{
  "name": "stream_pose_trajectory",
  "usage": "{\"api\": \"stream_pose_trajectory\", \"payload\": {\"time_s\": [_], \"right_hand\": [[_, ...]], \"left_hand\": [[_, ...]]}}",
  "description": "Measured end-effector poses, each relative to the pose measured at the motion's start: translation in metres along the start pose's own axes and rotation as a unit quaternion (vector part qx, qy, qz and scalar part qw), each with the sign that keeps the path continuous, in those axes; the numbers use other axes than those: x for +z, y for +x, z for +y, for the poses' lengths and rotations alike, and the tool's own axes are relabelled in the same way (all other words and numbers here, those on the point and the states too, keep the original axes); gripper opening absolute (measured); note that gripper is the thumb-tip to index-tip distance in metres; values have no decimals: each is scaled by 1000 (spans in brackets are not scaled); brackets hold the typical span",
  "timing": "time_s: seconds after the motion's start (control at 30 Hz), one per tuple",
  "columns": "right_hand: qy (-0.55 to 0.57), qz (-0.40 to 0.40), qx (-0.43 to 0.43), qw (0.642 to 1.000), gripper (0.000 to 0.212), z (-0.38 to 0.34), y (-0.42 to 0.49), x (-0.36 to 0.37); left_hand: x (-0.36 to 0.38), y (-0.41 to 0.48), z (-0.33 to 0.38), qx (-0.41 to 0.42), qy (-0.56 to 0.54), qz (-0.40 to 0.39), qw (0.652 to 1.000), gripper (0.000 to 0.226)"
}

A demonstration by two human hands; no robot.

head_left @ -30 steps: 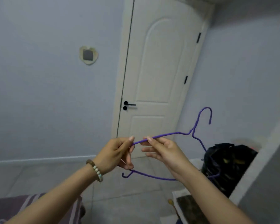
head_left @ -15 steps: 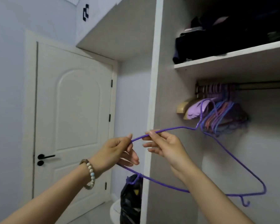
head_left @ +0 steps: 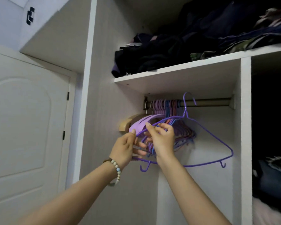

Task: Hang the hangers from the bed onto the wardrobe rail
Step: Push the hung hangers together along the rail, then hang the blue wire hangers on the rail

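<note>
Now purple hanger (head_left: 214, 137) pinched by both hands' grip, hook over rail (head_left: 211, 102).

Home bedroom: wardrobe rail (head_left: 209, 102), clothes shelf (head_left: 177, 70).

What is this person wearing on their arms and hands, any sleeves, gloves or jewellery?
No gloves and no sleeves in view: both forearms are bare. The left hand has a bead bracelet at the wrist, round pale beads with one light blue and a darker brown part. The right hand wears nothing visible.
</note>
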State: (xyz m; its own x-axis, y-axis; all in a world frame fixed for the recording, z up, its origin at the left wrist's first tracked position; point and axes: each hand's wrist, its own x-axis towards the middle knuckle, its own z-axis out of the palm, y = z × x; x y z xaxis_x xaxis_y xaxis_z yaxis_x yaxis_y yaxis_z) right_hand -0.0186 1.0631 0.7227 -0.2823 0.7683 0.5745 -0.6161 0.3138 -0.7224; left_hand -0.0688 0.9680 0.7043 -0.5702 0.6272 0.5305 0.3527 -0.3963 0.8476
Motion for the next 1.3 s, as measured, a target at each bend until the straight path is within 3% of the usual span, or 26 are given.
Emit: {"api": "stream_pose_trajectory", "payload": {"time_s": [0.3,0.4,0.63,0.9,1.1,1.3], "right_hand": [[-95,47,-19,994,41,30,84,-42],[-96,55,-8,994,36,36,102,-51],[-134,50,28,989,49,50,131,-69],[-130,11,78,988,58,68,126,-74],[-242,41,7,969,65,57,97,-65],[-255,13,-73,964,63,29,56,-24]], "left_hand": [[67,68,-40,-12,-52,-37,998,37],[78,87,-52,-23,0,-70,997,33],[85,111,-60,-23,208,-108,972,28],[68,107,-60,-115,168,-117,972,12],[41,88,-50,-94,183,-106,973,17],[-14,63,-26,-54,179,-67,980,15]]}}
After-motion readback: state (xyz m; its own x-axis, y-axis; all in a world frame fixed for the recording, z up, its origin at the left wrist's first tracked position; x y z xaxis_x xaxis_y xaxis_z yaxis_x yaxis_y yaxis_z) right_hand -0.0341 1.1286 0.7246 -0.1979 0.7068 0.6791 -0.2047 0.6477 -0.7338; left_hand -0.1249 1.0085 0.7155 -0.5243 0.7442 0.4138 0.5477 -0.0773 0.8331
